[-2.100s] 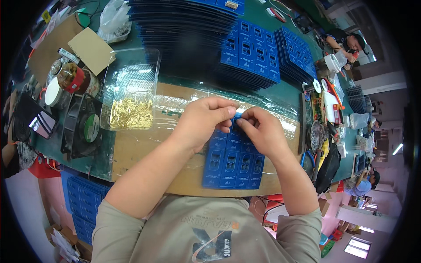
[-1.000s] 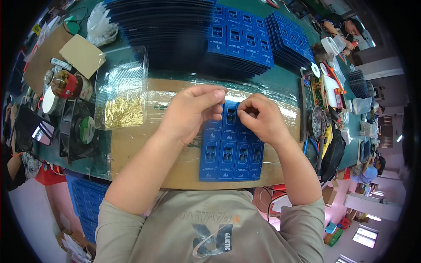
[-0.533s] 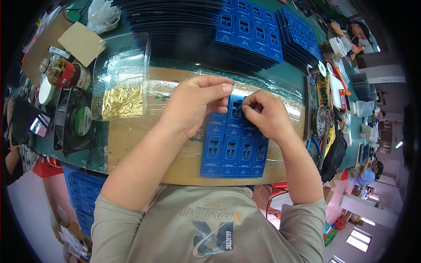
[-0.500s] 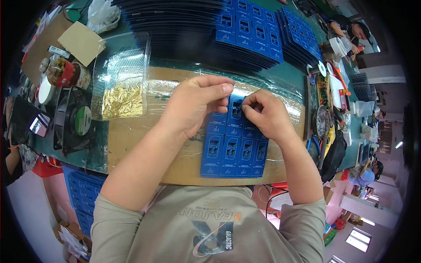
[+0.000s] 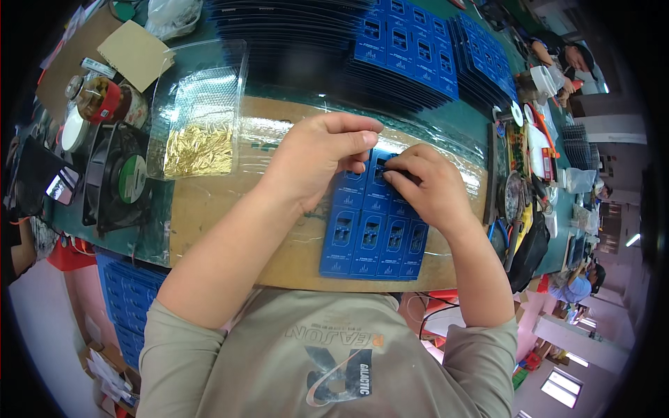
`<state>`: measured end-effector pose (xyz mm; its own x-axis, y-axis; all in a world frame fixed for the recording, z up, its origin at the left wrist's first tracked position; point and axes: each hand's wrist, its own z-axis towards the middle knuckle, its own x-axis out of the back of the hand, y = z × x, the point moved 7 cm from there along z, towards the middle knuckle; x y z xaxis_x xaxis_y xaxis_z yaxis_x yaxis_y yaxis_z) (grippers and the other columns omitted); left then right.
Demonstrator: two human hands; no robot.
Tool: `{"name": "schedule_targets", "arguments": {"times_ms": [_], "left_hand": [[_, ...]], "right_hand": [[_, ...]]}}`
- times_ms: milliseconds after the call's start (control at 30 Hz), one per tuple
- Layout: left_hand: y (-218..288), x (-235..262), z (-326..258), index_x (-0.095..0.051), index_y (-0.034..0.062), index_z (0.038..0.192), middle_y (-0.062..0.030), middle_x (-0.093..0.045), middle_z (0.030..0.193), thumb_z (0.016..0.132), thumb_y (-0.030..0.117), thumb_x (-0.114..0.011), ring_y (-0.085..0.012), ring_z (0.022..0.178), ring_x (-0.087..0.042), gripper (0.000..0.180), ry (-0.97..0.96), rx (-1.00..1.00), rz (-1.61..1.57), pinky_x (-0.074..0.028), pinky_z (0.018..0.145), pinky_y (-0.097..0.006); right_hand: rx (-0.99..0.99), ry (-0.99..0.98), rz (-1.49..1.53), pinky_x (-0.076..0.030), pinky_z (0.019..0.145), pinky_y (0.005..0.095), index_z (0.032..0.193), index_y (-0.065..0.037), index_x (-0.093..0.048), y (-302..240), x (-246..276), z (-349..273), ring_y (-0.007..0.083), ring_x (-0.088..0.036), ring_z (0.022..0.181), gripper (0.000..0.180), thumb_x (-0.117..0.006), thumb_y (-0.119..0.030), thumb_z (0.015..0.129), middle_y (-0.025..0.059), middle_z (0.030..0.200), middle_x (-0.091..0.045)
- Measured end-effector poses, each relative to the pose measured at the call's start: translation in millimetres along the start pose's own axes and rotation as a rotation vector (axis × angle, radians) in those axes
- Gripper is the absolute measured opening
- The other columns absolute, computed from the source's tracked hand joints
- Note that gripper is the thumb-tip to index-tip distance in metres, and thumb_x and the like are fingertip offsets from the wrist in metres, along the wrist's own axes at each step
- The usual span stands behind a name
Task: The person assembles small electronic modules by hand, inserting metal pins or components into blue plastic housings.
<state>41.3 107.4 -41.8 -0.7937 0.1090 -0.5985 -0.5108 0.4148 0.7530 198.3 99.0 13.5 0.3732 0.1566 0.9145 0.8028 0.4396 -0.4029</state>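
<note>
A panel of blue circuit boards (image 5: 373, 244) lies on the brown work board in front of me, each unit with a dark part in its window. My left hand (image 5: 317, 157) hovers over the panel's far left, thumb and forefinger pinched together; anything between them is too small to make out. Over the far end of the panel, beside the left fingertips, my right hand (image 5: 432, 184) bends its thumb and forefinger together at one unit's window. What those fingers grip, if anything, cannot be seen. Gold-coloured metal pins (image 5: 201, 150) lie heaped in a clear plastic tray (image 5: 240, 83) to the left.
Tall stacks of blue panels (image 5: 408, 52) stand at the back. On the left are a black fan (image 5: 118, 177), a jar (image 5: 101, 97) and a cardboard piece (image 5: 134, 56). Tools, including yellow-handled pliers (image 5: 519, 226), crowd the right. A co-worker (image 5: 568, 59) sits far right.
The whole view has shifted a little. Both hands stay at the far end of the panel; my right fingers have moved slightly at the unit's window.
</note>
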Motion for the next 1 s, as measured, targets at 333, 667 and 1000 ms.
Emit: {"name": "schedule_targets", "arguments": {"times_ms": [333,667,1000], "left_hand": [[0.1,-1.6,-0.6,-0.065,-0.0048,0.114,-0.0038,-0.064,0.089,0.089,0.01,-0.07,-0.0117,0.075,-0.057,0.03,0.015,0.004,-0.005,-0.051,0.072,-0.025],[-3.8,-7.3,-2.3,-0.067,-0.0028,0.112,-0.0054,-0.067,0.094,0.091,0.009,-0.066,-0.0116,0.079,-0.059,0.024,-0.004,0.066,0.083,-0.051,0.072,-0.025],[-13.9,-11.1,-2.5,-0.068,-0.0029,0.109,-0.0069,-0.067,0.087,0.088,0.007,-0.066,-0.0127,0.075,-0.061,0.023,-0.107,0.09,0.036,-0.051,0.068,-0.026]], "right_hand": [[0.065,0.096,-0.036,-0.054,0.067,0.037,0.101,-0.013,-0.072,-1.8,-2.2,-17.0,0.027,-0.067,0.077,0.017,-0.07,-0.017,0.085,0.0056,0.093,-0.064],[0.097,0.305,0.157,-0.053,0.066,0.0353,0.107,-0.012,-0.072,-26.6,23.3,-9.8,0.0261,-0.065,0.079,0.024,-0.071,-0.008,0.083,0.0087,0.094,-0.064],[0.206,0.213,0.165,-0.051,0.066,0.032,0.101,-0.009,-0.07,-37.2,32.8,13.4,0.024,-0.063,0.081,0.02,-0.072,-0.003,0.081,0.0088,0.098,-0.061]]}}
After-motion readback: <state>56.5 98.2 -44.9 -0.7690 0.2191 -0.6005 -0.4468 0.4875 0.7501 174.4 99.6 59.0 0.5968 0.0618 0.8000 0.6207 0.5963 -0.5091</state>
